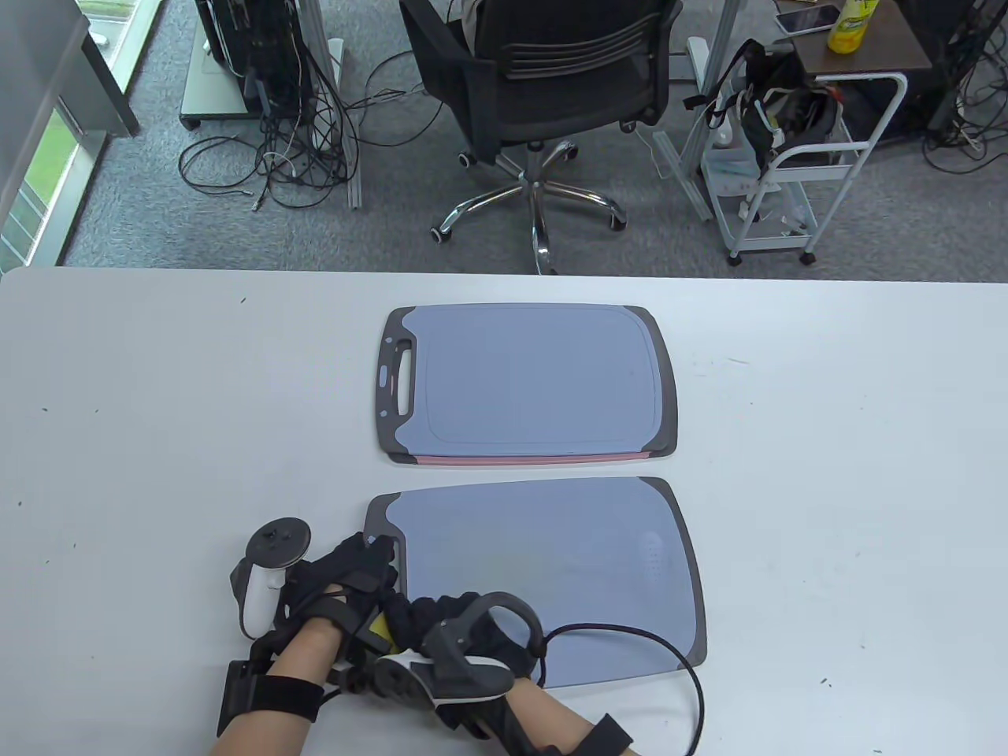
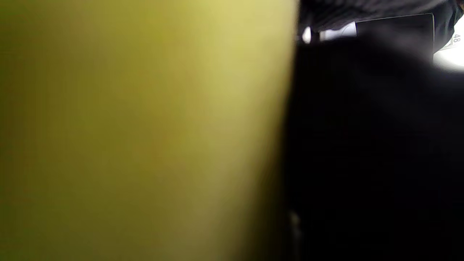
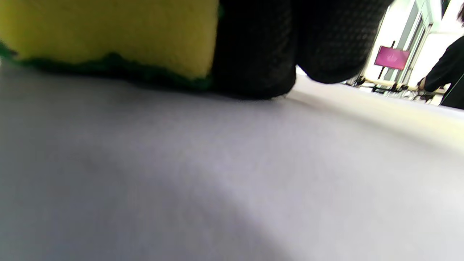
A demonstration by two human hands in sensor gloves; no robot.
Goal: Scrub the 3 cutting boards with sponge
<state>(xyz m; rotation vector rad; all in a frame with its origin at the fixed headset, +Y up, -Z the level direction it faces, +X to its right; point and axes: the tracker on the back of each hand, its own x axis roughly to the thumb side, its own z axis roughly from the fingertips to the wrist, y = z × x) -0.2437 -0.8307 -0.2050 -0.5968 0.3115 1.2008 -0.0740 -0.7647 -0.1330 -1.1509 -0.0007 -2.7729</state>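
Observation:
Nearest me lies a grey-blue cutting board. Behind it a second grey-blue board is stacked on a pink board, of which only the front edge shows. My right hand grips a yellow sponge at the near board's front left corner. In the right wrist view the sponge sits green side down on the board, with my gloved fingers beside it. My left hand lies with its fingers on the near board's left end. The left wrist view is filled by the blurred sponge.
The white table stretches to both sides of the boards. A black cable from my right wrist loops over the near board's right corner. Beyond the far edge stand an office chair, a white cart and floor cables.

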